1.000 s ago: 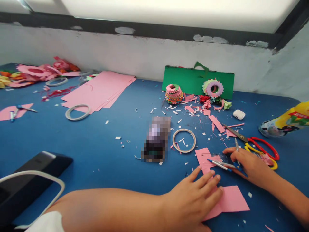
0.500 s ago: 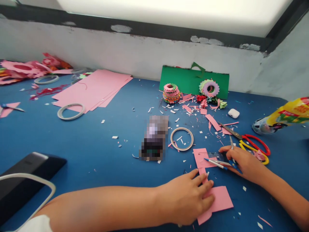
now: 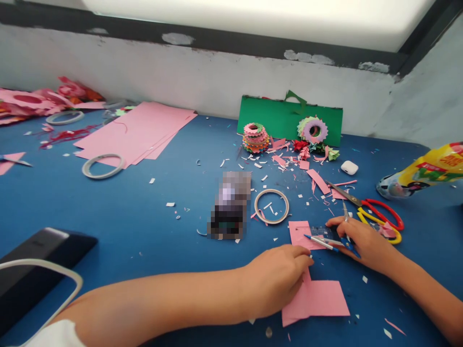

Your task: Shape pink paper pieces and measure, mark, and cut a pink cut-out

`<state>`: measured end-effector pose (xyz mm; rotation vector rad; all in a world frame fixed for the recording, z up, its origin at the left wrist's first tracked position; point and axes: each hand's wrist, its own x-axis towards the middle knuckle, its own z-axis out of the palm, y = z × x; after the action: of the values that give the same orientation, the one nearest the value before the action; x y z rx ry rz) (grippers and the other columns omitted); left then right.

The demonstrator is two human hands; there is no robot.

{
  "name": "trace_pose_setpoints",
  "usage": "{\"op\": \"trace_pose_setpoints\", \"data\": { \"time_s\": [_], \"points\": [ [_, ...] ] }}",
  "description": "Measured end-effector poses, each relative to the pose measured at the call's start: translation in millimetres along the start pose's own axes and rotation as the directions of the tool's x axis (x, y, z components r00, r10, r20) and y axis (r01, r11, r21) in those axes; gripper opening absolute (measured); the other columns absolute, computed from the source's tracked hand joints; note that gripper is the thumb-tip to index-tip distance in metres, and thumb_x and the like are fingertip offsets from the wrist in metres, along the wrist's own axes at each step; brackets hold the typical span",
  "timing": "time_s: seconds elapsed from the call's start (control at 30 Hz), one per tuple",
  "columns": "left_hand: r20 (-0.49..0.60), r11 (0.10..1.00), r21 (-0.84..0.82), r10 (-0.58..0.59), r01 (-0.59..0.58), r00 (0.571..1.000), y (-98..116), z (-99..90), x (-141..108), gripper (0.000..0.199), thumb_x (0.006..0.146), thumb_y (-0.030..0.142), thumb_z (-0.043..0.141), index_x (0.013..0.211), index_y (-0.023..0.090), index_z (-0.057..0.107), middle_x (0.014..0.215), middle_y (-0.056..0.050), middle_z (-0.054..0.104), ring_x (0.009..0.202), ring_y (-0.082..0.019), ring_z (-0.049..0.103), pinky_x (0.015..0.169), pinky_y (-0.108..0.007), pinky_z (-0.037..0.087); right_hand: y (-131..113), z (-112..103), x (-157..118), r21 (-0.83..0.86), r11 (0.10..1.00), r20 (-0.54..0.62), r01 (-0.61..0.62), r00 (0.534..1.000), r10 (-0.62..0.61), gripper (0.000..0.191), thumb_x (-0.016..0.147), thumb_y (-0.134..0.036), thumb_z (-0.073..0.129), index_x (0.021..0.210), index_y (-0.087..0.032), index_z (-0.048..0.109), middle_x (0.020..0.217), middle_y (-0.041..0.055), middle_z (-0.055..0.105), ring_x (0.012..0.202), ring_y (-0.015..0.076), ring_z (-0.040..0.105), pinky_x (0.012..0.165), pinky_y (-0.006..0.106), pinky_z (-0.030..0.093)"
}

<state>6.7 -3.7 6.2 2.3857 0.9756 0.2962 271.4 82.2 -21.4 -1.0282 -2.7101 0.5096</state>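
Observation:
My left hand (image 3: pixel 280 279) is over the pink paper piece (image 3: pixel 304 303), its fingers bunched together on the narrow upper part, which they partly cover. The paper's wider lower part lies flat on the table. To the right, my right hand (image 3: pixel 363 241) is closed around small blue-handled scissors (image 3: pixel 349 245), whose blades are spread apart. Just left of that hand, a blue and silver pen (image 3: pixel 320 242) lies across another pink paper piece (image 3: pixel 298 233), along with a clear ruler (image 3: pixel 321 231).
Red-and-yellow-handled scissors (image 3: pixel 379 214) lie beyond my right hand. A tape roll (image 3: pixel 271 206) and a blurred-out phone-like object (image 3: pixel 231 205) are near the middle. Behind stand ruffled paper rings (image 3: pixel 255 137), a green board (image 3: pixel 282 123) and a white earbud case (image 3: pixel 349 167). Pink sheets (image 3: pixel 144 127) lie left.
My left hand has gone from spread fingers lying on the pink paper to fingers drawn together on it. The paper's lower left part has shifted left. My right hand stays in place.

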Motion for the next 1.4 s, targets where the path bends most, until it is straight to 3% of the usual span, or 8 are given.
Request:
{"op": "trace_pose_setpoints", "data": {
  "time_s": [0.1,0.23,0.57,0.77,1.0,1.1,1.23,1.4],
  "points": [
    [-0.022,0.99,0.141,0.015,-0.012,1.0,-2.7,2.0,2.1,0.031,0.088,0.018,0.04,0.115,0.013,0.054,0.12,-0.012,0.057,0.108,-0.023,0.054,0.088,-0.034,0.047,-0.3,-0.2,0.1,0.004,1.0,-0.004,0.016,1.0,-0.016,0.016,0.081,-0.028,0.057,0.077,-0.023,0.042,0.104,0.0087,0.064,0.094,0.0215,0.062,0.078,0.035,0.05],
    [-0.082,0.937,0.343,0.101,-0.067,0.992,-5.5,7.5,3.7,0.041,0.092,0.024,0.033,0.126,0.005,0.045,0.133,-0.017,0.046,0.122,-0.028,0.042,0.1,-0.04,0.037,0.4,-0.4,-0.2,0.019,0.999,-0.026,0.03,0.999,-0.029,0.015,0.079,-0.027,0.058,0.076,-0.023,0.044,0.103,0.0084,0.064,0.095,0.0221,0.062,0.079,0.035,0.05],
    [-0.111,0.844,0.533,0.138,-0.058,0.984,-10.0,25.3,1.3,0.048,0.094,0.028,0.027,0.132,0.002,0.039,0.137,-0.016,0.044,0.127,-0.028,0.039,0.106,-0.036,0.03,2.3,-2.6,-2.3,0.02,1.0,-0.018,0.014,1.0,-0.013,0.014,0.08,-0.027,0.058,0.078,-0.022,0.044,0.103,0.0084,0.064,0.093,0.0204,0.063,0.077,0.032,0.051],
    [-0.102,0.838,0.541,0.155,-0.076,0.983,-10.6,25.9,2.8,0.05,0.094,0.029,0.026,0.133,0.001,0.039,0.137,-0.016,0.044,0.125,-0.028,0.039,0.103,-0.038,0.032,7.1,-14.6,-2.9,0.157,0.979,-0.097,-0.13,0.984,0.147,0.01,0.082,-0.032,0.054,0.084,-0.022,0.052,0.098,0.007,0.067,0.087,0.021,0.064,0.075,0.032,0.05],
    [-0.091,0.885,0.458,0.137,-0.08,0.986,-11.1,20.2,5.5,0.052,0.092,0.03,0.028,0.133,0.0,0.038,0.131,-0.018,0.047,0.12,-0.028,0.042,0.098,-0.036,0.036,-9.9,-11.3,13.6,0.458,0.838,-0.106,-0.298,0.917,0.384,0.045,0.092,-0.05,0.027,0.106,-0.021,0.058,0.078,0.0049,0.064,0.062,0.0158,0.056,0.058,0.028,0.047],
    [-0.108,0.894,0.443,0.132,-0.072,0.985,-12.6,21.6,4.8,0.052,0.091,0.031,0.028,0.133,0.001,0.038,0.133,-0.018,0.045,0.123,-0.028,0.039,0.099,-0.037,0.034,-22.3,-6.9,26.1,0.511,0.799,-0.034,-0.318,0.921,0.388,0.054,0.092,-0.054,0.019,0.103,-0.022,0.062,0.076,0.0043,0.063,0.062,0.0146,0.056,0.059,0.027,0.048],
    [-0.121,0.904,0.424,0.122,-0.06,0.985,-14.7,23.7,4.3,0.054,0.091,0.032,0.029,0.135,0.001,0.035,0.134,-0.018,0.043,0.125,-0.028,0.037,0.102,-0.038,0.031,-33.1,-3.1,38.4,0.567,0.769,0.051,-0.297,0.944,0.327,0.047,0.091,-0.054,0.03,0.097,-0.022,0.063,0.081,0.004,0.065,0.071,0.0148,0.06,0.067,0.027,0.05],
    [-0.132,0.908,0.416,0.109,-0.045,0.985,-15.2,24.8,3.9,0.055,0.091,0.032,0.028,0.136,0.002,0.032,0.138,-0.018,0.04,0.127,-0.028,0.035,0.103,-0.039,0.029,-31.8,4.4,38.1,0.592,0.739,0.03,-0.321,0.926,0.377,0.039,0.09,-0.05,0.039,0.098,-0.021,0.062,0.084,0.0044,0.066,0.075,0.016,0.061,0.07,0.029,0.051]
  ]
}}
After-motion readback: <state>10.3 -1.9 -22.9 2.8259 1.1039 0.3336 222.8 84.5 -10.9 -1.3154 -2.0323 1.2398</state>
